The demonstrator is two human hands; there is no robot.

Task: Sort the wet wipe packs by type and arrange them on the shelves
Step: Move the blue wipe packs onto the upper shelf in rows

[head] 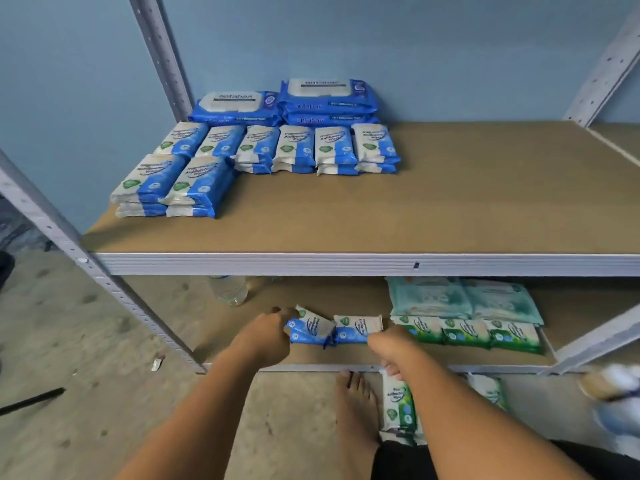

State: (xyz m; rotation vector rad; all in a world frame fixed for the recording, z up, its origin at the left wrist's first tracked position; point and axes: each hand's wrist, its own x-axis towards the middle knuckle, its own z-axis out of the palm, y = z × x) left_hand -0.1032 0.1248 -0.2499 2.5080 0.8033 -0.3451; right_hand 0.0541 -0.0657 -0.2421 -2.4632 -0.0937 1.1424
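Your left hand grips one blue pack, your right hand a second blue pack; green packs flank right, bottle behind, bare lower shelf leftward.

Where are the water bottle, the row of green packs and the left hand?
water bottle [228, 293]: head view, its clear body.
green packs [465, 335]: head view, middle pack's front.
left hand [268, 336]: head view, its back, gripping blue pack [308, 329].

Blue-white packs stacked on upper shelf, two blue packs at lower shelf, green packs alongside
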